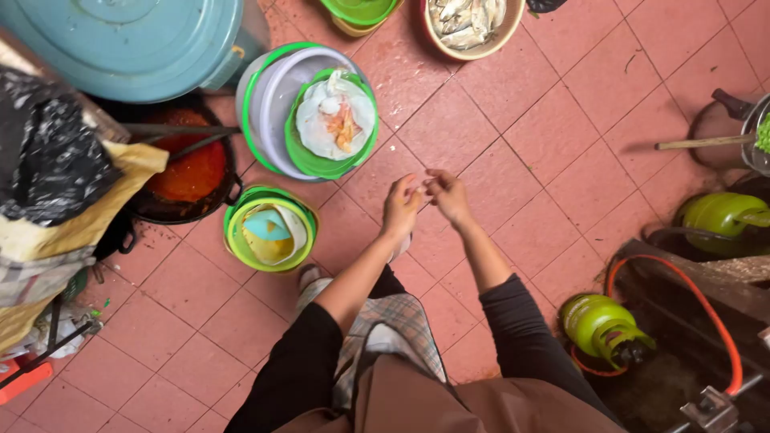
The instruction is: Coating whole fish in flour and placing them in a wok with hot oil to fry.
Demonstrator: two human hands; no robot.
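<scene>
Left hand and right hand meet fingertip to fingertip (nothing visibly held), green-rimmed basin just beyond the left.

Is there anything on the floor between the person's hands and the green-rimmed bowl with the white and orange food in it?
Nothing visible. Left hand and right hand meet over bare pink tile floor; the green-rimmed bowl sits just up-left, only tile between.

Soft, even daylight fills the scene; the pink square-tiled floor shows only faint shadows. The glossy green metal gas cylinder carries a small glare. Edges bow slightly, perhaps from a wide lens; focus is sharp.
</scene>
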